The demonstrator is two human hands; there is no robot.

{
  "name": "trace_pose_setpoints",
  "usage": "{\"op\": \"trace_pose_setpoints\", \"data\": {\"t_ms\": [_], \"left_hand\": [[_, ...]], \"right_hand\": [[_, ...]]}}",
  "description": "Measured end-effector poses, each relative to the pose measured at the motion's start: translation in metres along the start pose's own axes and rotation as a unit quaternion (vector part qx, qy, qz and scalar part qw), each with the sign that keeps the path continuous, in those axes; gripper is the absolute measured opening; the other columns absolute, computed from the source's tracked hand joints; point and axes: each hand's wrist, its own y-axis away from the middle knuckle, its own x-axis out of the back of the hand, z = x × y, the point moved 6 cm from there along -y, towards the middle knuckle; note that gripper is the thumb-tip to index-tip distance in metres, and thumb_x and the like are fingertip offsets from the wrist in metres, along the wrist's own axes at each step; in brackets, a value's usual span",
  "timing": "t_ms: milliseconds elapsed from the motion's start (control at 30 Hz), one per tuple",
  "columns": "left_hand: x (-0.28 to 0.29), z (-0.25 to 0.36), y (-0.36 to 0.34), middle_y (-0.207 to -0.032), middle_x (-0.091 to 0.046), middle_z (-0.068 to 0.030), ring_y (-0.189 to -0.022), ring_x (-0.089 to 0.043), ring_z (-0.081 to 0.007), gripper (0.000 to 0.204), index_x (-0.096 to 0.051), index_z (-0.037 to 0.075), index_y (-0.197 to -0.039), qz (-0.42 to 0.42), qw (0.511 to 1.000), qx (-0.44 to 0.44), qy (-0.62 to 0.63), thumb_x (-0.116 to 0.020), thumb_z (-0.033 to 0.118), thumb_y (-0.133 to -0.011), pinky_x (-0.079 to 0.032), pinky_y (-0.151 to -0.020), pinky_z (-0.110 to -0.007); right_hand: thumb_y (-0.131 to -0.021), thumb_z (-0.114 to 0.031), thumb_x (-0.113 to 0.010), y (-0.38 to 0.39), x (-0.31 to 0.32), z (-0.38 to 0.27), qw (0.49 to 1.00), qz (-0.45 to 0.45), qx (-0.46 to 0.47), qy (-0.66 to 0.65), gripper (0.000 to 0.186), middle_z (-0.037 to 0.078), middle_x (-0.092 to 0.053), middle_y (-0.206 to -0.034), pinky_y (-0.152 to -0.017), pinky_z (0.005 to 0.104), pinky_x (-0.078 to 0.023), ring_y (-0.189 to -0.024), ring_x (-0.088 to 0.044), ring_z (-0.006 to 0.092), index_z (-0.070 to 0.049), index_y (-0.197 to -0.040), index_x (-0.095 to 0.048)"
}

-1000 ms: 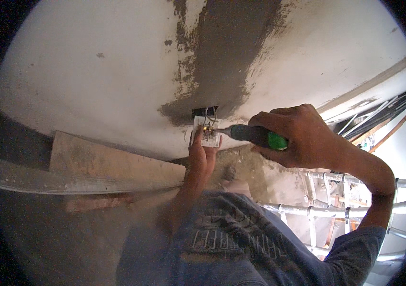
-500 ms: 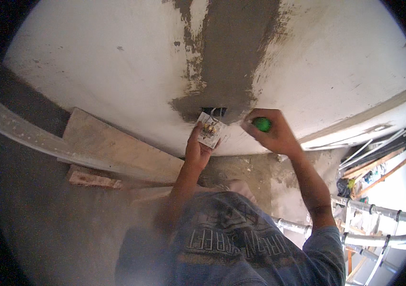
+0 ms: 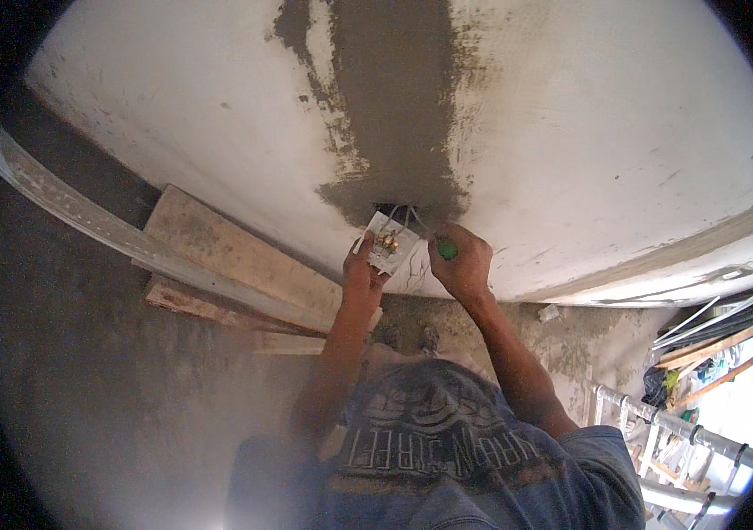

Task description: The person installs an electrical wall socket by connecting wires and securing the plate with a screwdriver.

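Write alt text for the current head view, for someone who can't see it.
A person's left hand holds a white plate with brassy metal parts by a wall opening with grey wires; the right hand grips a green-ended tool. Above, a dark grey band runs up the pale wall; a tan board is at left.

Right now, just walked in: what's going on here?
A person is at a pale wall. The left hand holds a white plate, its brassy metal parts showing. The right hand has a green-handled tool in its grip beside the plate; the tool's tip can't be made out. Grey wires come from a dark hole in the wall, and the plate is not fitted over it.
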Motion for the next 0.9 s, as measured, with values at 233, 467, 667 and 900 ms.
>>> {"op": "trace_pose_setpoints", "data": {"t_ms": [233, 467, 667, 900], "left_hand": [[0.011, 0.008, -0.01, -0.111, -0.065, -0.0107, -0.098, -0.066, -0.0248, 0.036, -0.053, 0.003, -0.121, -0.013, 0.999, -0.028, -0.022, -0.059, 0.027, -0.095, -0.057, -0.079, -0.039], [0.005, 0.001, -0.005, -0.113, -0.064, -0.011, -0.1, -0.065, -0.0239, 0.038, -0.053, 0.005, -0.123, 0.004, 1.0, -0.017, 0.016, -0.057, 0.031, -0.096, -0.056, -0.082, -0.037], [0.004, -0.018, -0.004, -0.116, -0.062, -0.0109, -0.104, -0.063, -0.0226, 0.041, -0.052, 0.002, -0.123, -0.006, 0.998, -0.039, 0.042, -0.055, 0.034, -0.097, -0.054, -0.087, -0.037], [0.001, -0.019, -0.005, -0.117, -0.062, -0.0046, -0.103, -0.062, -0.019, 0.042, -0.053, 0.009, -0.126, -0.008, 0.998, -0.058, 0.037, -0.052, 0.04, -0.098, -0.052, -0.08, -0.035]], "right_hand": [[-0.078, -0.012, -0.072, 0.012, -0.019, 0.016, 0.996, 0.044, -0.025, -0.073, 0.013, 0.017, -0.065, -0.072, -0.057, 0.0392, -0.049, -0.063, -0.065, 0.0344, -0.002, -0.078, -0.065], [-0.08, -0.012, -0.068, -0.023, 0.025, 0.002, 0.985, -0.132, 0.092, -0.058, 0.012, 0.017, -0.066, -0.096, -0.067, 0.0402, -0.052, -0.082, -0.067, 0.0318, -0.004, -0.089, -0.069], [-0.08, -0.01, -0.065, -0.033, 0.011, -0.012, 0.917, -0.285, 0.249, 0.121, 0.031, 0.003, -0.061, -0.126, -0.075, 0.0404, -0.056, -0.093, -0.067, 0.0263, -0.016, -0.11, -0.068], [-0.081, -0.011, -0.063, -0.044, -0.004, -0.026, 0.872, -0.331, 0.323, 0.16, 0.026, 0.004, -0.058, -0.13, -0.074, 0.0416, -0.056, -0.089, -0.068, 0.0284, -0.013, -0.106, -0.067]]}}
